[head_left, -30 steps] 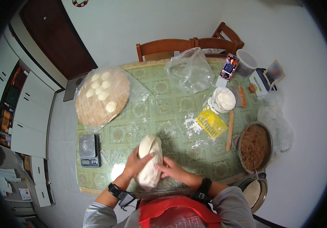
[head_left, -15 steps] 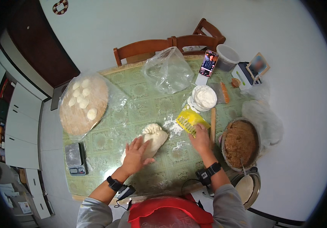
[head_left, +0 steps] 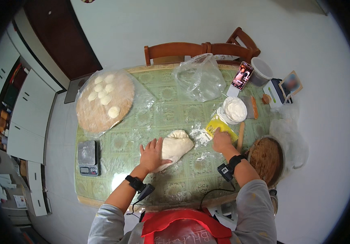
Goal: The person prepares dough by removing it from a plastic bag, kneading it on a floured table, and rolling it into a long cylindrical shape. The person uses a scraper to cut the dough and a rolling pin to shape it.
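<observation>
A smooth lump of white dough point(head_left: 177, 147) lies on the green patterned tablecloth in front of me. My left hand point(head_left: 152, 155) rests flat on its left end, fingers spread. To the right, a flat yellow dough scraper point(head_left: 220, 123) lies at the edge of some scattered flour point(head_left: 199, 135). My right hand point(head_left: 223, 142) is over the scraper's near edge, one finger stretched onto its face and the others curled. Part of the scraper is hidden under that hand. Just beyond stands a tub of white flour point(head_left: 235, 109). A wooden rolling pin point(head_left: 241, 136) lies right of the scraper.
A large pan of brown filling point(head_left: 266, 159) stands at the right edge. Several pale dough rounds lie under plastic on a round board point(head_left: 101, 110), far left. A kitchen scale point(head_left: 88, 157) sits at left. A plastic bag point(head_left: 201, 79) and a propped phone point(head_left: 243, 75) are farther back.
My view has shifted, moving the table rightward in the picture. My right hand has moved left along the scraper, onto its face. The left hand stays on the dough.
</observation>
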Motion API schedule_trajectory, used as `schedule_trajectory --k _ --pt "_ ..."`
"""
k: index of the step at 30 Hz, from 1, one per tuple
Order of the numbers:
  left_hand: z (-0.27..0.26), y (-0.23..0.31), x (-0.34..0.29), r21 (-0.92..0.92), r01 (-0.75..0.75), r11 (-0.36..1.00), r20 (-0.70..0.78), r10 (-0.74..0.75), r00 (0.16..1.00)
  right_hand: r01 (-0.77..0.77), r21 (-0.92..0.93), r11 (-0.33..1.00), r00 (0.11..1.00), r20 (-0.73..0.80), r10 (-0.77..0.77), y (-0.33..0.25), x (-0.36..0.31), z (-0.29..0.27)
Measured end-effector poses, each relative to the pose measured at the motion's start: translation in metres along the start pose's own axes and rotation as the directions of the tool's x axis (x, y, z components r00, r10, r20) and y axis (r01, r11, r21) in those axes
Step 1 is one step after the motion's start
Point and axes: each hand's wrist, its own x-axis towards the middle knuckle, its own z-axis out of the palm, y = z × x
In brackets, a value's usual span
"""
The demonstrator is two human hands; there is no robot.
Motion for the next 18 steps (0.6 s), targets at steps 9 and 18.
schedule_trajectory --k 9,18 --pt "0.007 -0.011 -0.005 -0.168 -0.102 0.981 -0.153 0.076 0.985 0.138 0.216 0.967 0.967 -0.24 -0.085 0.023 -0.007 -0.063" --pt "0.015 -0.006 -0.007 -0.023 -0.03 0.999 -0.209 0.024 0.978 0.209 0.564 0.799 0.978 -0.132 -0.163 -0.102 -0.115 -0.143"
